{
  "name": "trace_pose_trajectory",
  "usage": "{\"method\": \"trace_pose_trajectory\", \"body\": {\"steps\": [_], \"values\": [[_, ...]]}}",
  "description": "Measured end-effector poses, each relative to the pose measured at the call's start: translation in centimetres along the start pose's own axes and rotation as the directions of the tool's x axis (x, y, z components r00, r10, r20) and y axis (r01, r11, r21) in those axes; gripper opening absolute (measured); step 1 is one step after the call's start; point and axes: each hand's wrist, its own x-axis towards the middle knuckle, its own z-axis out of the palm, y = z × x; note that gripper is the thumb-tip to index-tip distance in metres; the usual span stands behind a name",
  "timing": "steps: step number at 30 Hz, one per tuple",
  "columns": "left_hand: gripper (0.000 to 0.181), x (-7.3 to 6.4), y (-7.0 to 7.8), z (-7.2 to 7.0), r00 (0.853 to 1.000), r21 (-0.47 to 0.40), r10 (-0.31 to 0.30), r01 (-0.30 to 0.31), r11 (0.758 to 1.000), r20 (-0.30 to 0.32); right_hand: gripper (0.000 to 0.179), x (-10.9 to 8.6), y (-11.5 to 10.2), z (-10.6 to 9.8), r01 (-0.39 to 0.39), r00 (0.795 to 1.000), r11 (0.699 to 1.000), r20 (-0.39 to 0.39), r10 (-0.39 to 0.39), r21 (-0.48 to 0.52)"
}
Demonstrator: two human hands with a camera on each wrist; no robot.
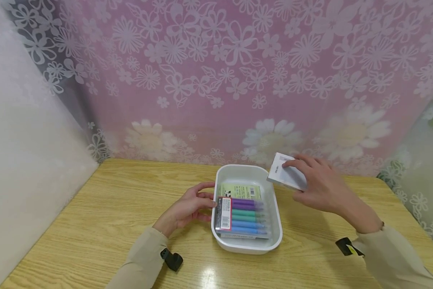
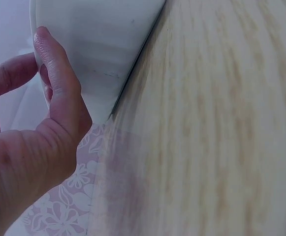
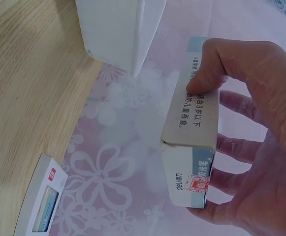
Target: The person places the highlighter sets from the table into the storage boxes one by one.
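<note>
A white plastic tray with rounded corners stands on the table. My left hand is at its left side, fingertips touching the rim and outer wall. Inside the tray lies a clear pack of purple, green and blue pens, over a light green packet and the edge of a white box. To the right, my right hand grips a small white-and-blue cardboard box, held up tilted by the tray's far right corner. Its thumb presses one printed side, with the fingers around the opposite side.
Another white box with a red label and a window lies on the wooden table in the right wrist view; the head view hides it behind my right hand. A pink flowered curtain hangs along the table's back edge.
</note>
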Motion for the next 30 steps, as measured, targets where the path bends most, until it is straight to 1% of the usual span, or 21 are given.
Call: {"method": "trace_pose_trajectory", "body": {"steps": [5, 9, 14, 22, 30], "values": [[0.073, 0.0, 0.0, 0.0, 1.0, -0.004, 0.002, -0.002, 1.0, 0.0, 0.061, 0.3, -0.5, 0.0, 0.006, 1.0, 1.0, 0.028, -0.006, -0.012], [0.072, 0.0, 0.1, 0.1, 1.0, -0.012, 0.003, -0.003, 1.0, 0.0, 0.063, 0.7, -0.9, 0.1, 0.02, 0.999, 1.0, 0.034, -0.019, -0.023], [0.071, -0.1, 0.1, 0.1, 1.0, -0.02, -0.002, 0.002, 1.0, -0.007, 0.064, 1.3, -1.2, 0.4, 0.036, 0.998, 0.999, 0.046, -0.035, -0.005], [0.072, -0.1, 0.0, 0.1, 1.0, -0.008, -0.007, 0.007, 1.0, -0.004, 0.062, 2.0, -1.9, 1.1, 0.052, 0.995, 0.999, 0.082, -0.053, 0.01], [0.072, -0.1, 0.1, 0.1, 1.0, -0.009, -0.006, 0.006, 1.0, -0.002, 0.062, 2.7, -3.0, 1.5, 0.074, 0.99, 0.997, 0.114, -0.077, 0.027]]}}
